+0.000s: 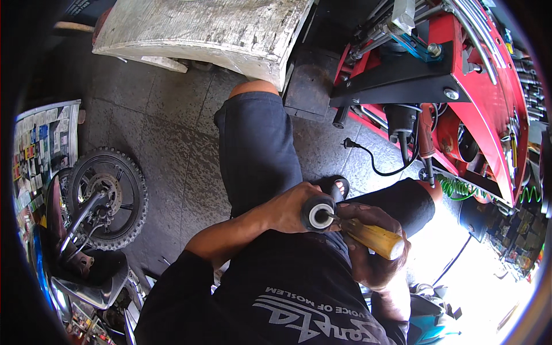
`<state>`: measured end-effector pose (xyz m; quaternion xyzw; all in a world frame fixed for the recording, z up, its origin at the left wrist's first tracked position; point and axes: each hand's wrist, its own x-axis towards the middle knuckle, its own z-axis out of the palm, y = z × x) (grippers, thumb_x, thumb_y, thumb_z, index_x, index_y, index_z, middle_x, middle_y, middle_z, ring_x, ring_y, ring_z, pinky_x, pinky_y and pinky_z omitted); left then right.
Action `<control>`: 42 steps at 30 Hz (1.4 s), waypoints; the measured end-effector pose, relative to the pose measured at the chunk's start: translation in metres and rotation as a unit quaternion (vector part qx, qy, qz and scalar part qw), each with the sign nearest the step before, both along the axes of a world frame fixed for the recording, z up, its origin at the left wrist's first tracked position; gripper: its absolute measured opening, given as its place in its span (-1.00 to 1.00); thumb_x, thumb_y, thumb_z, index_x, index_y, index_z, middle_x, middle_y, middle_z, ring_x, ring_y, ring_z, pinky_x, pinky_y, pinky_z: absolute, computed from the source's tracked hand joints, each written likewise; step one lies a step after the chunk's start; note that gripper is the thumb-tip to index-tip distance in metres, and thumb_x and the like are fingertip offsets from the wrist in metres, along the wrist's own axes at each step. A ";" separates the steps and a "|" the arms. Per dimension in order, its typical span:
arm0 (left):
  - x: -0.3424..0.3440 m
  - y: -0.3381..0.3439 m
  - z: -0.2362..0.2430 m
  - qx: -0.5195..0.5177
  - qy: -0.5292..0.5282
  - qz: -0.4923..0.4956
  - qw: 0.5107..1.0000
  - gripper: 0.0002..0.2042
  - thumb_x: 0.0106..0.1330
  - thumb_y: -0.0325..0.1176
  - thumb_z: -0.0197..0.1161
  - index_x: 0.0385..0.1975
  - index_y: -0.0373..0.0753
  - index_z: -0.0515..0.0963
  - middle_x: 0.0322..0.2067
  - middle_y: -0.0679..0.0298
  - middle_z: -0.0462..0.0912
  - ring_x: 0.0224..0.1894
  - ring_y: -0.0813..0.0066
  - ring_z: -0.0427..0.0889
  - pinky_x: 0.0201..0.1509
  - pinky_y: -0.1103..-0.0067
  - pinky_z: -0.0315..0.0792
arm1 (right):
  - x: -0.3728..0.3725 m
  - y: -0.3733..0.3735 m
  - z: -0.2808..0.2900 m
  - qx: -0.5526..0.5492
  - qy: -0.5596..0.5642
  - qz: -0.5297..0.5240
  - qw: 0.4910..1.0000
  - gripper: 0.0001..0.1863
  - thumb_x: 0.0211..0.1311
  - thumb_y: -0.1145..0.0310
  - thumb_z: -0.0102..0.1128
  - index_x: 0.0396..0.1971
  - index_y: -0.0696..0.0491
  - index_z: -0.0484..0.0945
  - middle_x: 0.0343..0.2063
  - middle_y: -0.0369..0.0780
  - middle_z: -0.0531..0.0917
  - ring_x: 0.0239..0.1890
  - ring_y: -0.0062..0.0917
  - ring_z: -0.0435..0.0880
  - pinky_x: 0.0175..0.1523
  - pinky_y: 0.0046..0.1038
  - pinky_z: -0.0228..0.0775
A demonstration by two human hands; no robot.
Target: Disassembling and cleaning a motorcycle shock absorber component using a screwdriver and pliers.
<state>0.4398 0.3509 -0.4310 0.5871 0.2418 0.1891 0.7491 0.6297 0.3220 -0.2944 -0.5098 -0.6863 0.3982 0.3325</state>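
You are in a workshop, and it looks like one for fixing motorbikes. On your left you can see part of a motorbike (91, 287) with a bumpy black wheel (107, 196). On your right is a big red rack (489, 109) full of metal tools, with a curly green hose (454, 187) close by. A black cord (379, 168) with a plug hangs there too. The grey tile floor (172, 123) has dark marks, and the wooden table (198, 26) in front of you is very scratched.
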 end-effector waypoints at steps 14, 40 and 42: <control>0.000 -0.004 -0.002 -0.008 -0.020 -0.003 1.000 -0.55 -0.03 -0.50 0.53 -0.08 -0.29 0.59 -0.23 0.18 0.67 -0.20 0.34 0.67 -0.08 0.46 0.50 | 0.003 0.010 0.007 -0.024 0.016 0.037 0.999 -0.58 0.17 0.69 0.14 0.06 0.18 0.42 -0.11 -0.02 0.71 -0.08 -0.20 0.76 0.03 -0.25 0.61; 0.003 -0.006 -0.001 0.016 -0.040 0.062 0.997 -0.60 -0.01 -0.37 0.55 -0.17 -0.27 0.57 -0.34 0.15 0.66 -0.31 0.31 0.64 -0.18 0.43 0.50 | 0.003 -0.001 0.002 -0.032 0.010 0.009 0.999 -0.60 0.21 0.60 0.29 0.02 0.16 0.39 -0.09 0.04 0.70 -0.01 -0.21 0.74 0.06 -0.29 0.61; 0.003 -0.006 0.001 -0.001 -0.024 0.083 0.996 -0.70 0.04 -0.24 0.58 -0.37 -0.26 0.63 -0.44 0.19 0.69 -0.34 0.33 0.65 -0.20 0.44 0.51 | 0.002 -0.002 0.001 -0.042 0.030 0.008 0.999 -0.61 0.23 0.58 0.28 0.02 0.16 0.38 -0.09 0.05 0.70 -0.01 -0.21 0.74 0.06 -0.30 0.61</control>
